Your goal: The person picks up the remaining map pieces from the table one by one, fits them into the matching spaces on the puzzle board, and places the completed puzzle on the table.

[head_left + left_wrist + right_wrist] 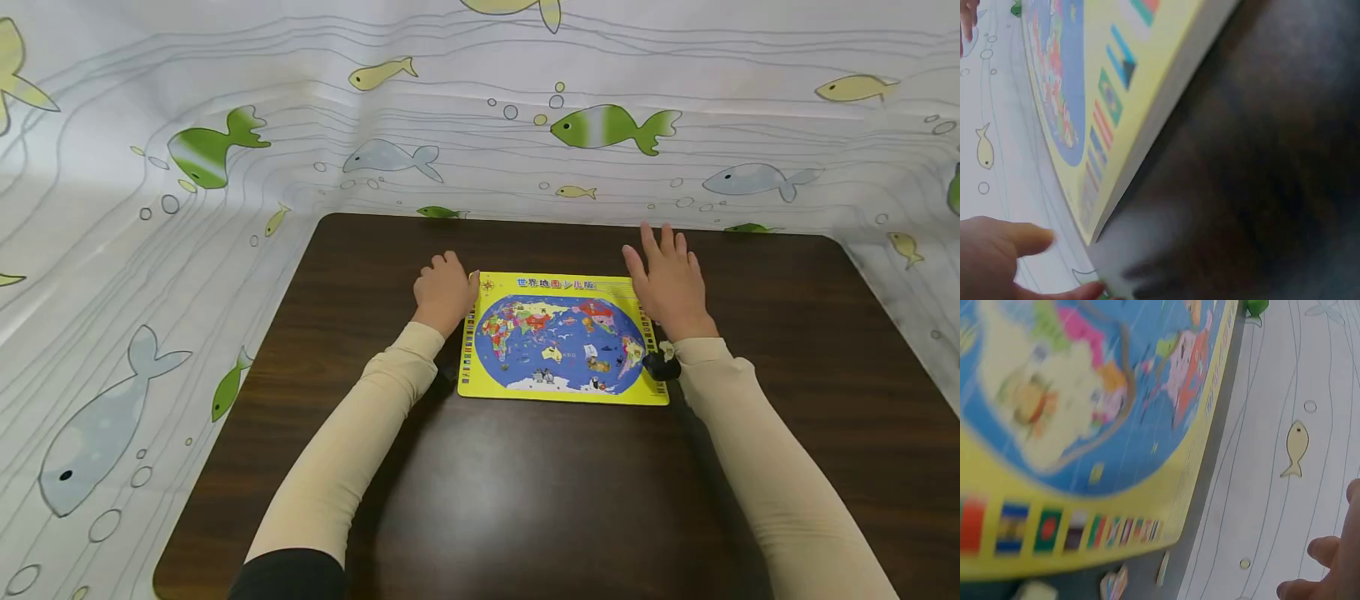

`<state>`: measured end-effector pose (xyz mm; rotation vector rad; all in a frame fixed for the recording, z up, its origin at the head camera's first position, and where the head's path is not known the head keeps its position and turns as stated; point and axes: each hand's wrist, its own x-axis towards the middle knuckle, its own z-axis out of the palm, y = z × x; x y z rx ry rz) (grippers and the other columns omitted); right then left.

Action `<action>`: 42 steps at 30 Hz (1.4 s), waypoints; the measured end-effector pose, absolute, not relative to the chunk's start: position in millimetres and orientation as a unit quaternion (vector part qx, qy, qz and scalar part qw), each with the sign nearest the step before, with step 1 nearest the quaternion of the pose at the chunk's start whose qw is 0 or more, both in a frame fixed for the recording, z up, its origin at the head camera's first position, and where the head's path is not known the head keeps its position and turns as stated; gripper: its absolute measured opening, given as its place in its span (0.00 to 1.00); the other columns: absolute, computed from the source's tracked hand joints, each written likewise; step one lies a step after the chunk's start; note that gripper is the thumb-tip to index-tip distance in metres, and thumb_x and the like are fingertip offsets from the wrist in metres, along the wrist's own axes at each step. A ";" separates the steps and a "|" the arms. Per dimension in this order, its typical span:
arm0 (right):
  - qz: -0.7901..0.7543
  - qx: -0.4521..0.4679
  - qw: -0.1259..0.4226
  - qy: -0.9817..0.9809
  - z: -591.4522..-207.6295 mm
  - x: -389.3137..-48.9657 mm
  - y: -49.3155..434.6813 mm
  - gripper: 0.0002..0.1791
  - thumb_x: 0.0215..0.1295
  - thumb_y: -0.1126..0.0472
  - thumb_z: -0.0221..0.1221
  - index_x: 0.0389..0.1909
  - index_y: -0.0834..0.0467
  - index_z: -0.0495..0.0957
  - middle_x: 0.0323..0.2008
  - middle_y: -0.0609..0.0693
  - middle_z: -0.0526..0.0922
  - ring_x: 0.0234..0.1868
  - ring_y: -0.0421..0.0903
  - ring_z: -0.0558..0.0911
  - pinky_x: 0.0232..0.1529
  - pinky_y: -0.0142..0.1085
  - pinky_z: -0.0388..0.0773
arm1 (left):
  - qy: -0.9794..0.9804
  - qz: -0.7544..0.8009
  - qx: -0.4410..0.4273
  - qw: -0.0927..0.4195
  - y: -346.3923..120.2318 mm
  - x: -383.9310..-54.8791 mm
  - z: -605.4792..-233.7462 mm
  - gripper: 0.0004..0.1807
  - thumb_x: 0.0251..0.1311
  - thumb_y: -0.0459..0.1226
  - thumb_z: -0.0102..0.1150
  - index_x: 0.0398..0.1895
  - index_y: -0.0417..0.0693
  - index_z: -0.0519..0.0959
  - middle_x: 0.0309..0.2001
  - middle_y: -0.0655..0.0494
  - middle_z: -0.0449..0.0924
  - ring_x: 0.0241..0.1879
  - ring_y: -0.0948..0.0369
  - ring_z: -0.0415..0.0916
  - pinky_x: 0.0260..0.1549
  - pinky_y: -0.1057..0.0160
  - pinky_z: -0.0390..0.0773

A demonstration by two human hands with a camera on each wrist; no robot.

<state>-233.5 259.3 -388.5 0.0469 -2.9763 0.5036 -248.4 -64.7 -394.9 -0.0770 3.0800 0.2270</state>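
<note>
Head view, left to right: shows left hand (pixel 444 293) loosely bent and apparently holding nothing, map board (pixel 558 340) flat at centre, right hand (pixel 671 285) spread, empty, beside its upper right corner. Looks like positioning the map board; would likely call next for light contact along both edges. Beneath, dark worktop (pixel 525 492); behind, fish-print sheet (pixel 480 125) across upper frame.

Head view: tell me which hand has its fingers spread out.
The right hand, at the right end of the map board: its fingers stretch out and fan apart, while those of the left hand look bent together.
</note>
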 end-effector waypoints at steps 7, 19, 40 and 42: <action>0.160 -0.002 0.107 -0.981 -384.8 -232.2 272.1 0.36 0.73 0.39 0.37 0.76 0.52 0.46 0.68 0.64 0.65 0.51 0.65 0.78 0.50 0.55 0.75 | 0.992 0.079 -0.038 0.089 -71.9 -244.0 -393.4 0.36 0.70 0.55 0.41 0.67 0.33 0.60 0.54 0.37 0.73 0.46 0.44 0.78 0.45 0.50 0.81; 0.181 -0.006 0.067 -0.981 -384.7 -226.0 287.3 0.25 0.73 0.48 0.42 0.59 0.60 0.73 0.46 0.63 0.83 0.21 0.52 0.76 0.14 0.40 0.64 | 0.977 0.154 -0.043 0.142 -79.4 -243.3 -388.8 0.26 0.69 0.53 0.47 0.49 0.37 0.77 0.22 0.52 0.70 0.22 0.57 0.71 0.21 0.63 0.69; 0.173 -0.026 0.013 -0.984 -393.3 -218.3 303.7 0.25 0.72 0.49 0.43 0.59 0.61 0.73 0.50 0.63 0.80 0.34 0.56 0.78 0.24 0.44 0.70 | 0.958 0.203 -0.032 0.202 -70.7 -238.9 -365.4 0.24 0.57 0.56 0.61 0.36 0.42 0.82 0.28 0.46 0.85 0.18 0.57 0.79 0.18 0.64 0.79; 0.178 -0.024 0.005 -0.984 -393.7 -216.7 306.0 0.25 0.72 0.49 0.43 0.58 0.61 0.73 0.49 0.63 0.80 0.35 0.56 0.77 0.24 0.44 0.69 | 0.958 0.204 -0.031 0.200 -71.9 -239.0 -366.8 0.22 0.57 0.54 0.62 0.35 0.42 0.82 0.28 0.46 0.85 0.17 0.58 0.80 0.18 0.64 0.79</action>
